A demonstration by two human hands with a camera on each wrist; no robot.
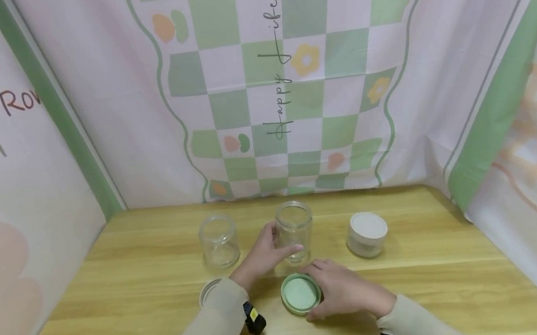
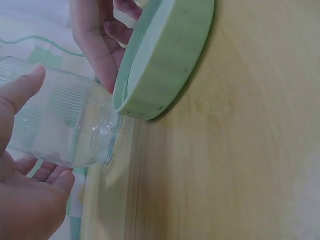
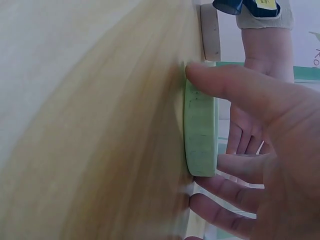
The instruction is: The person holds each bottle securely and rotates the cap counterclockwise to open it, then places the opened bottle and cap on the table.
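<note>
A tall clear glass jar [image 1: 295, 226] stands open-topped near the middle of the table; ribbing shows on its wall in the left wrist view. My left hand [image 1: 266, 253] holds it from the left, thumb across the near side and fingers behind. Just in front of the jar lies a round green lid [image 1: 300, 293], its recessed side facing up. My right hand [image 1: 344, 288] grips that lid's edge from the right. The right wrist view shows the thumb at one side of the green rim [image 3: 201, 130] and fingers at the other.
Another clear jar [image 1: 219, 242], without a lid, stands to the left. A shorter jar with a white lid [image 1: 368, 226] is at the right. Partly hidden by the left sleeve [image 1: 204, 331] is a pale round lid [image 1: 208, 290]. Patterned curtains [image 1: 275, 103] surround the wooden table [image 1: 133, 266].
</note>
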